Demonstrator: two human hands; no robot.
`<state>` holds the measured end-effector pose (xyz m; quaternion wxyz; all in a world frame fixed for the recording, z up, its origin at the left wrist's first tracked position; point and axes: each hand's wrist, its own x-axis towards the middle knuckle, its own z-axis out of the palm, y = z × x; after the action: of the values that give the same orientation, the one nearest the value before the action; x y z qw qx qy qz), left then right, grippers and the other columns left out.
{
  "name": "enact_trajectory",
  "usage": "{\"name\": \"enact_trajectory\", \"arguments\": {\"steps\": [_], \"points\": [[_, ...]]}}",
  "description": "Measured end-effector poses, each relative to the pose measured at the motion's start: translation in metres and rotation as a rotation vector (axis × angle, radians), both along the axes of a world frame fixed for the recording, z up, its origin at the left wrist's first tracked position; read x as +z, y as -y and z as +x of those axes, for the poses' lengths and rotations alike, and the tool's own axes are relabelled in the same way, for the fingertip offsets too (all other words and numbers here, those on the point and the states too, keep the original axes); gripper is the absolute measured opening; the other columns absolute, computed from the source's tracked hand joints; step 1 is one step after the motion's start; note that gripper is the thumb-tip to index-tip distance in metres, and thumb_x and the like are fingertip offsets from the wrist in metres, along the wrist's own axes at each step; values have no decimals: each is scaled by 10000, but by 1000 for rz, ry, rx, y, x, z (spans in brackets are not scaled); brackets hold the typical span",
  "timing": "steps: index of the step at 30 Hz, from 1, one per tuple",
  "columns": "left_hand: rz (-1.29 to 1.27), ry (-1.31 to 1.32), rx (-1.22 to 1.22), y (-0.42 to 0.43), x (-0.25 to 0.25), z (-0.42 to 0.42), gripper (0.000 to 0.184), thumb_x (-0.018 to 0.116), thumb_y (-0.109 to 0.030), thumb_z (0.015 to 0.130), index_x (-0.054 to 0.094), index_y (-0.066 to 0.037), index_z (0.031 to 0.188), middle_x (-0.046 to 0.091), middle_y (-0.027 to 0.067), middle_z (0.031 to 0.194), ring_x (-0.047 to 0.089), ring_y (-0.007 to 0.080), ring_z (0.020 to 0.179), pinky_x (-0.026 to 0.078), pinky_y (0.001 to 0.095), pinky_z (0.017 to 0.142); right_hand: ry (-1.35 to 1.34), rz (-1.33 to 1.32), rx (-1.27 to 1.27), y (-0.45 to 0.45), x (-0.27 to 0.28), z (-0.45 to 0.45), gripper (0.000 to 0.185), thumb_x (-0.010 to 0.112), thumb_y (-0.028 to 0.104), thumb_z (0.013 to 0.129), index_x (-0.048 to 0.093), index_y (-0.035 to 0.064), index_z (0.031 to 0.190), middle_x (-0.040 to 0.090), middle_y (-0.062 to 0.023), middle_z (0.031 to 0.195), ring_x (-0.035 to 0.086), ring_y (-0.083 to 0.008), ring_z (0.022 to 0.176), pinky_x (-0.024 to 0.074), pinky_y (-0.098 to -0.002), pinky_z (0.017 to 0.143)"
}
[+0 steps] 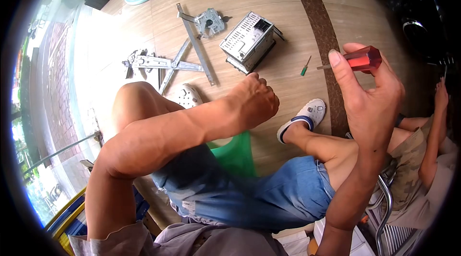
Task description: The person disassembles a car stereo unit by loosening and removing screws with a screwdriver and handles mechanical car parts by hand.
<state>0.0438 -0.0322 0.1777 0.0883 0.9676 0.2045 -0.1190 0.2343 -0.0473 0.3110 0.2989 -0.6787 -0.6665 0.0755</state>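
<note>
The fingers of my left hand (253, 100) are curled into a fist, and those of my right hand (372, 95) are drawn together in a pinch. My left forearm (177, 124) stretches across in front of my bent left knee (134, 100); my right forearm (355, 193) is raised at my side, hand up. On the floor (293, 30) ahead lies a scissor-armed window regulator (174, 64), and to its right what looks like a car stereo (246, 40) in a slotted metal case. My right thumb and fingers clamp the faceted handle of a red screwdriver (362, 59), shaft pointing left. Smaller, a green-handled screwdriver (304, 69) lies beside the dark floor strip (317, 16).
</note>
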Motion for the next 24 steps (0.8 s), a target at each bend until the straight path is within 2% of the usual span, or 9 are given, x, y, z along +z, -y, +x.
{"name": "enact_trajectory", "arguments": {"steps": [11, 20, 24], "points": [[45, 54, -14, 4, -5, 1, 90, 603, -176, 917, 649, -99, 904, 691, 50, 847, 682, 226, 878, 490, 364, 817, 8, 0, 21, 0, 0, 1, 236, 823, 135, 896, 748, -25, 1052, 744, -87, 928, 694, -144, 837, 534, -278, 771], [30, 38, -10, 4, -7, 1, 89, 605, -177, 917, 651, -103, 900, 695, 42, 836, 686, 220, 878, 491, 362, 812, 104, -24, 28, 2, 3, 3, 199, 827, 141, 891, 748, -16, 982, 736, -87, 908, 683, -146, 821, 521, -289, 774], [10, 32, 6, 4, -5, 2, 73, 608, -160, 911, 650, -101, 902, 699, 39, 850, 689, 215, 892, 491, 356, 819, -4, -13, 47, 1, 0, 1, 202, 821, 129, 892, 752, -13, 1019, 732, -83, 948, 681, -150, 854, 524, -285, 796]]}}
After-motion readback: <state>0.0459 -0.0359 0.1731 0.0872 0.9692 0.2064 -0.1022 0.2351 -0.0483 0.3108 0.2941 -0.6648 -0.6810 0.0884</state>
